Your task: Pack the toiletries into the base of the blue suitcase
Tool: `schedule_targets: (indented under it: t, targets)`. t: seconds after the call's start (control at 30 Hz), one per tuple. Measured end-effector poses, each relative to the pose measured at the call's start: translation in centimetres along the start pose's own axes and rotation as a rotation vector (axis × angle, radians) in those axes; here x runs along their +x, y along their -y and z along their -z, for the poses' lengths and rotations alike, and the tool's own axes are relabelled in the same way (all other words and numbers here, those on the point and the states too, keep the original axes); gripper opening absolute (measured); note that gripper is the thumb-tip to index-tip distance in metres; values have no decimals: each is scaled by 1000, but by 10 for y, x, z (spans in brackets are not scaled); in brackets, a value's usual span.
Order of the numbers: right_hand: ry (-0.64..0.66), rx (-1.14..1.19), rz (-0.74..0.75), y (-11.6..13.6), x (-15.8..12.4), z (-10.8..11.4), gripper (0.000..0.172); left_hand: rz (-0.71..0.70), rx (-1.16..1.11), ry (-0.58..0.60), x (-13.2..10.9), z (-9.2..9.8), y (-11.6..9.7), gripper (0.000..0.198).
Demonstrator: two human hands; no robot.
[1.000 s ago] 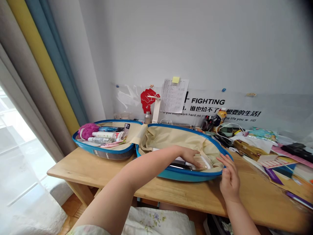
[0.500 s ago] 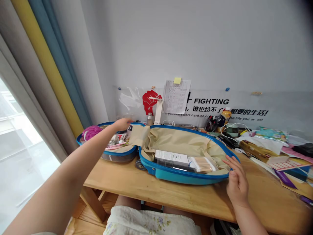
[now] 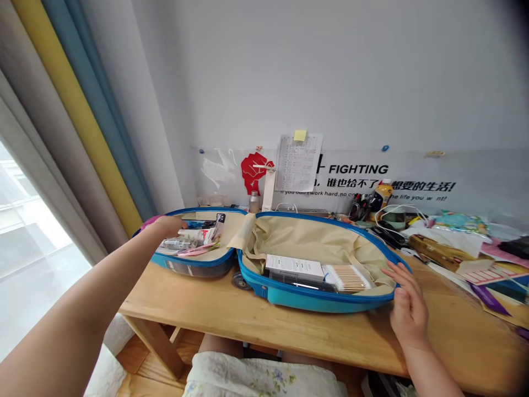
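Note:
A small blue suitcase [image 3: 330,305] lies opened flat on the wooden table, both halves facing up. My right hand [image 3: 409,309] holds its right end, fingers over the rim and thumb outside. In that half are a white box [image 3: 294,266], a black item beneath it and a clear pack of cotton swabs [image 3: 349,277]. My left hand [image 3: 166,225] hovers over the left half; its fingers are mostly hidden and blurred. A purple item [image 3: 147,221] shows behind it. Near it lie a white tube [image 3: 202,236], clear packets and pink toothbrush-like sticks [image 3: 200,250].
A silver bottle [image 3: 254,202] and a white lamp stem [image 3: 268,190] stand behind the suitcase. Clutter fills the right side: an orange-capped bottle [image 3: 384,192], a white cable, a brown case [image 3: 440,251], papers and packets. The table's front edge [image 3: 256,331] runs above my lap.
My left hand has moved left and down from the far rim to the left half's outer end. The suitcase has shifted slightly right, with my right hand still on it.

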State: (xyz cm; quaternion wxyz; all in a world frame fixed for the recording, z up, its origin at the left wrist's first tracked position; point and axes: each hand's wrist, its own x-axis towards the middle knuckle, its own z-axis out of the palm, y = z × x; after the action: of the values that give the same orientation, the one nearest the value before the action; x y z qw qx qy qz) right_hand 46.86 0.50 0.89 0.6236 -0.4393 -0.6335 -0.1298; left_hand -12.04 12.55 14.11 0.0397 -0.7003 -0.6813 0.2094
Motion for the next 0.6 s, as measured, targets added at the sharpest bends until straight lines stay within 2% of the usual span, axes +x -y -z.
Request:
schedule_targets:
  t: [0.4, 0.6]
  targets:
    - [-7, -11, 23, -1, 0, 0, 36, -61, 30, 73, 15, 4, -6, 50]
    - [9, -21, 18, -3, -1, 1, 39, -115, -22, -1, 13, -2, 1, 51]
